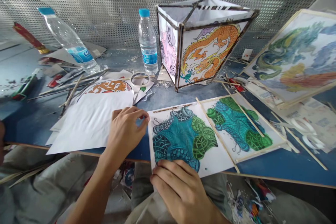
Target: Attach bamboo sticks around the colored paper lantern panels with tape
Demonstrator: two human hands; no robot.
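Note:
A white sheet with a blue and green patterned drawing (181,136) lies at the table's near edge. My left hand (128,126) pinches its far left corner between thumb and forefinger. My right hand (181,189) has its fingers over the near left edge of the same sheet; its thumb is hidden. Along the drawing's far edge lies a short thin stick (174,107). A longer wooden strip (217,134) crosses at its right side, bordering a second blue and green drawing (236,122) framed with strips. Left of my left hand is a blank white sheet (89,119).
A lantern with dragon pictures (210,52) stands behind the drawings. Two water bottles (148,45) are at the back, one tilted. A roll of tape (140,78) lies near the middle. At right leans a framed dragon painting (296,56). Loose sticks and scraps litter both sides.

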